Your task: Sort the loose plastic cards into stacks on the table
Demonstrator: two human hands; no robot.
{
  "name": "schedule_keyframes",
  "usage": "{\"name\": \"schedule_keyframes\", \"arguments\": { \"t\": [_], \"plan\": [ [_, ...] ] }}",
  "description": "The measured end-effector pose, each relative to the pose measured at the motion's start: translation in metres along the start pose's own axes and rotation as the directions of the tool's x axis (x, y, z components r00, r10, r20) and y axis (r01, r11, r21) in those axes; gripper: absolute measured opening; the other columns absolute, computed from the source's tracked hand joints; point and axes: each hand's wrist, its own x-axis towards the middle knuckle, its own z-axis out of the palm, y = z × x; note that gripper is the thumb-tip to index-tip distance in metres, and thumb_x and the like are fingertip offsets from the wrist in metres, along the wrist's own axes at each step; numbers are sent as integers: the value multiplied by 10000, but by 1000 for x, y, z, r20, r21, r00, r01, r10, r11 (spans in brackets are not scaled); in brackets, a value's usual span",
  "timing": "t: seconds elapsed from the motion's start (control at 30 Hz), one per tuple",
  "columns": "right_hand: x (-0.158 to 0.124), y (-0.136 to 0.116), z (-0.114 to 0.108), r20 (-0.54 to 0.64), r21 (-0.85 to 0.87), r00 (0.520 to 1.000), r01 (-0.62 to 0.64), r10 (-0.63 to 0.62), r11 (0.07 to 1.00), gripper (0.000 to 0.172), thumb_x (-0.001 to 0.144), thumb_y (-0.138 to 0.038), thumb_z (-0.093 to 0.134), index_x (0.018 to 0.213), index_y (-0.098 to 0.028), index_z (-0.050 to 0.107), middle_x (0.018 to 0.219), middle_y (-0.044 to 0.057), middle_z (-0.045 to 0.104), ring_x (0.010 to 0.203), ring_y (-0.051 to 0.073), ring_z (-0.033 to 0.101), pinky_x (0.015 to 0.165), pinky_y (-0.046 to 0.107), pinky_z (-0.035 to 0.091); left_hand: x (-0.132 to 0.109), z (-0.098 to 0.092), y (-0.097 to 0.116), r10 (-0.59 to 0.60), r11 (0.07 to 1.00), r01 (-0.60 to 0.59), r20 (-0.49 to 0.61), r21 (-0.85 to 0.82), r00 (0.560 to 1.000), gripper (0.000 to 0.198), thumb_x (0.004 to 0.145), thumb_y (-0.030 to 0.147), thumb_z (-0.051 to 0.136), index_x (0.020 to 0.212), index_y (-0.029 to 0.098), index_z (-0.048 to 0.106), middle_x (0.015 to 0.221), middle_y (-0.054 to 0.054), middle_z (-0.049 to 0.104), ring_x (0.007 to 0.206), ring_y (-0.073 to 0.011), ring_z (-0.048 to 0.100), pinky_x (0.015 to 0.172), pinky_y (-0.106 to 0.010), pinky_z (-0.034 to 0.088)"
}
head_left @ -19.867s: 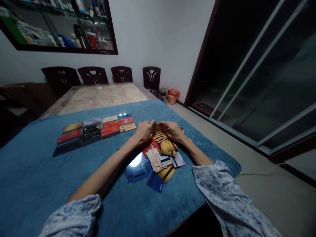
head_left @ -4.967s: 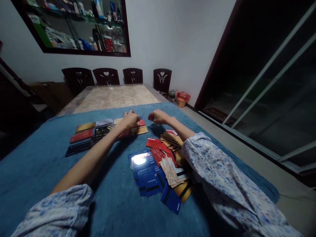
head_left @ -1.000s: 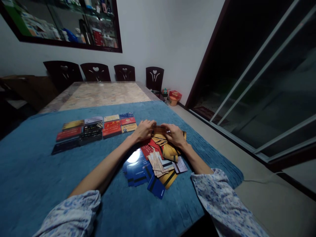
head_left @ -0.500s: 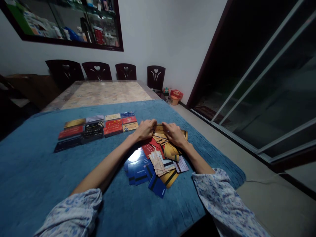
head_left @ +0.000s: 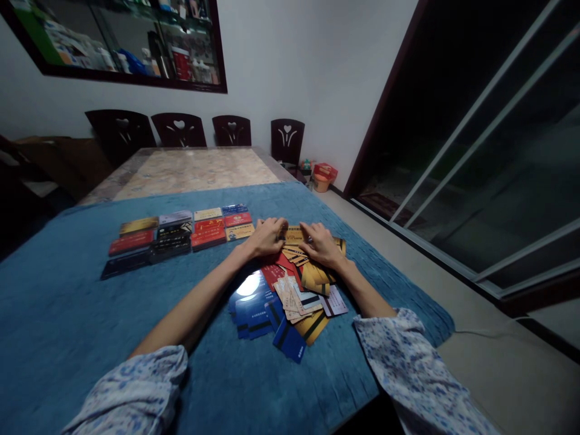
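Between my left hand (head_left: 269, 237) and my right hand (head_left: 319, 243) is a gold card (head_left: 293, 235) with "VIP" on its face, gripped at its two short sides. The fingers of both hands are closed on it. Just below lies a loose, overlapping pile of cards: blue cards (head_left: 256, 314), red cards (head_left: 273, 275), beige cards (head_left: 289, 297) and gold cards (head_left: 314, 277). A pale purple card (head_left: 334, 301) sits at the pile's right side. To the left, neat stacks of cards (head_left: 208, 234) stand in rows, gold, red, black, white and blue.
A blue cloth (head_left: 181, 338) covers the near part of the table; its far part (head_left: 199, 166) is bare patterned stone. Dark chairs (head_left: 231, 131) stand behind the table. On the right are a glass door (head_left: 498, 145) and a red box (head_left: 325, 171) on the floor.
The gold card between my hands now shows its "VIP" lettering more clearly. My fingers have shifted slightly at its sides. The pile and the stacks lie as before.
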Motion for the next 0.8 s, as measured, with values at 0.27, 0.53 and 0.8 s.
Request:
{"name": "schedule_keyframes", "arguments": {
  "t": [0.27,0.53,0.8],
  "plan": [
    [3,-2,-4,45,-52,999,12,-9,999,563,947,-344,577,1475,-173,483,1146,158,611,1061,310,506,859,397,423,-3,-8,1,24,999,-25,31,29,999,394,805,274,584,1186,191,529,1174,-125,622,1136,-321,538,985,-493,347],
    [6,-7,-12,118,-115,993,19,-6,993,547,971,-330,516,1487,-158,459,1209,173,606,1068,304,491,881,409,415,-5,-18,2,34,992,-43,74,119,997,338,821,260,578,1151,186,562,1169,-133,621,1147,-325,507,985,-524,354],
    [10,-8,-15,146,-62,988,60,-50,996,519,986,-379,483,1462,-172,485,1188,163,621,1039,295,494,877,403,403,-10,-23,2,56,981,-71,88,182,995,295,837,275,589,1120,191,582,1171,-129,651,1129,-318,506,985,-528,356]
  ]
}}
